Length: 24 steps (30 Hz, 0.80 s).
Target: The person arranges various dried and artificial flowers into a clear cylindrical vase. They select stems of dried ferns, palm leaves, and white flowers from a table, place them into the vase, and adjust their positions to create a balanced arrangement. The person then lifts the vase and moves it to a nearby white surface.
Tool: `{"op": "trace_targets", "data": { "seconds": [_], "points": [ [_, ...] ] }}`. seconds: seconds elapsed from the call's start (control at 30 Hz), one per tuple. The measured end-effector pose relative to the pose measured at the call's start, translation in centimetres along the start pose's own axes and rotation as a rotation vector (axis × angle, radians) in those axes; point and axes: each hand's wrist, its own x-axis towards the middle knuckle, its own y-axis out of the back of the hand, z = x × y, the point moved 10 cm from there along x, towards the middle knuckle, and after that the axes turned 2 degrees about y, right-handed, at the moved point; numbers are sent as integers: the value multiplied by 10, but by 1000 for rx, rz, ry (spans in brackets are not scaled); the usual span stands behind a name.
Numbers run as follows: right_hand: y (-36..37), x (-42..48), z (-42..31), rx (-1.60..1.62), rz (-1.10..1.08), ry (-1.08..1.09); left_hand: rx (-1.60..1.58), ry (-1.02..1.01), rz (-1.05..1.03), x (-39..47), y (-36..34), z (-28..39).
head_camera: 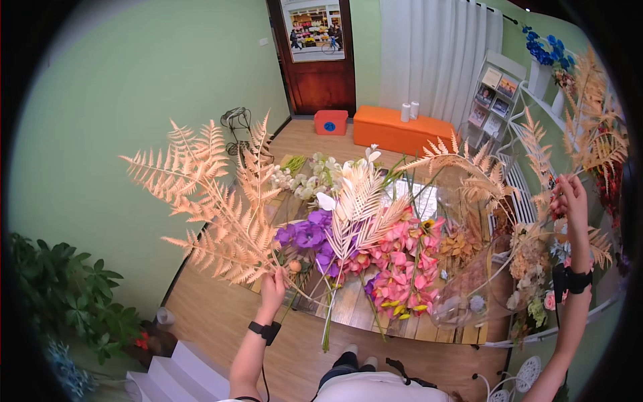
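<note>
My left hand (pixel 274 289) is closed on the stems of peach artificial fern fronds (pixel 216 201), which fan out up and to the left. Raised at the far right, my right hand (pixel 569 196) has its fingers closed on the stem of another peach fern frond (pixel 593 120). Between my hands, over a wooden table (pixel 346 306), are purple artificial flowers (pixel 309 233), a pale palm-like leaf (pixel 351 216), and pink artificial flowers (pixel 402 271) with yellow buds. White blossoms (pixel 306 183) lie farther back. The lower ends of several stems stick out past the near table edge.
Clear glass vases (pixel 459 301) lie at the table's right side, near cream flowers (pixel 527 261). A white rack with flowers lines the right wall. Beyond the table are an orange bench (pixel 402 130) and a red box (pixel 331 123). White steps (pixel 181 374) and a green plant (pixel 75 296) are at left.
</note>
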Motion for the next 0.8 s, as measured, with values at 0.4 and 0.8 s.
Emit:
{"op": "trace_targets", "data": {
  "seconds": [0.4, 0.8],
  "points": [
    [-4, 2, 1, -36, 46, 4, 282, 21, -219, 42, -63, -31],
    [14, -8, 0, -59, 99, -4, 298, -74, -77, 34, -41, 7]
  ]
}}
